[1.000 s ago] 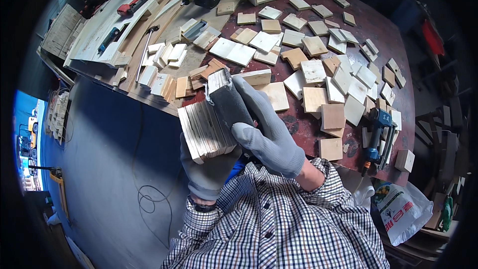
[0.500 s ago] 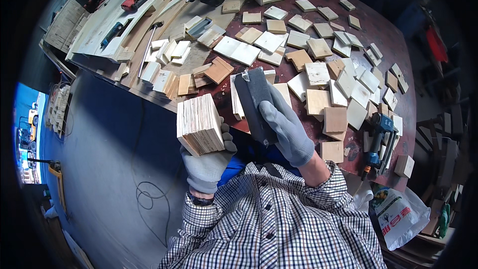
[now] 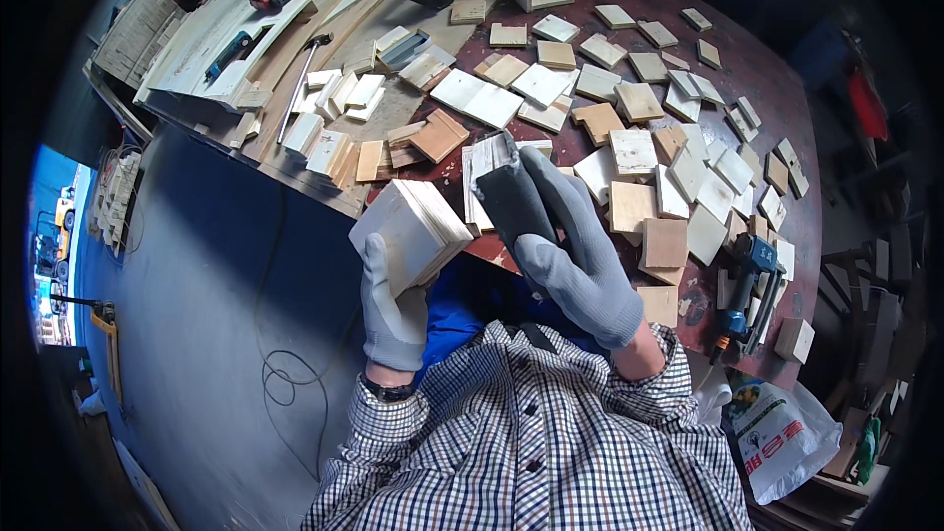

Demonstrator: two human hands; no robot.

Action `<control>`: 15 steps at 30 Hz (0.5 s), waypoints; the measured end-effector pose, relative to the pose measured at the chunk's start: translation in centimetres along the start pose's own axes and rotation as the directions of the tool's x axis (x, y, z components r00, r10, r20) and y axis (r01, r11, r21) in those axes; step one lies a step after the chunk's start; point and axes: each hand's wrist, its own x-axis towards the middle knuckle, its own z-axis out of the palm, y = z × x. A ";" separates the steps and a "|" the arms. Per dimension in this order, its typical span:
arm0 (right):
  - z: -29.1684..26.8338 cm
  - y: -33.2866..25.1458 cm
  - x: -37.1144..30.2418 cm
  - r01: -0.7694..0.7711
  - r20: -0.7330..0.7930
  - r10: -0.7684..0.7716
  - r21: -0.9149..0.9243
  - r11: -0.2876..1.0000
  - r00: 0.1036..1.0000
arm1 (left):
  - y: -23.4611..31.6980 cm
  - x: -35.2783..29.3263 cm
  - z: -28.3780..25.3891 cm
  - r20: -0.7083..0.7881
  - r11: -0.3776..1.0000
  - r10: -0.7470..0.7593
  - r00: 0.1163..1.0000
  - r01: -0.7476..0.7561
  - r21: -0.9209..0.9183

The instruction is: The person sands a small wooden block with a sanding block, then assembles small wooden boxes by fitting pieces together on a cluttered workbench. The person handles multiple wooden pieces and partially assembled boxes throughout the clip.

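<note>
The left hand, gloved in grey, holds a stack of thin wooden squares from below, fingers curled around its lower edge, thumb along its near face. The stack is raised above the floor, just off the near edge of the surface. The right hand, also gloved, grips a dark sanding block, fingers pressed together along its side. Block and stack are near but apart. Loose wooden squares cover the surface; a blue power tool lies at the right.
</note>
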 end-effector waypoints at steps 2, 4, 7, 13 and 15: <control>0.0 0.2 0.8 0.304 0.106 -0.286 -0.272 0.913 0.952 | -0.5 -0.5 -0.6 0.146 0.952 0.117 0.982 -0.152 0.264; 1.1 -0.4 1.0 0.432 0.203 -0.382 -0.399 0.809 0.902 | -1.4 -1.6 -0.8 0.191 0.946 0.222 0.956 -0.258 0.194; 1.0 0.7 0.1 0.514 0.239 -0.455 -0.400 0.759 0.858 | -0.6 -2.3 -0.9 0.233 0.860 0.285 0.930 -0.355 0.366; -1.4 7.4 -2.1 0.053 -0.147 -0.119 -0.389 0.920 0.982 | 2.7 -3.2 0.8 0.109 0.931 0.240 0.965 -0.260 0.254; -0.8 4.9 -2.7 0.147 -0.162 -0.249 -0.470 0.870 0.955 | 2.8 -2.8 0.9 0.132 0.886 0.272 0.953 -0.301 0.351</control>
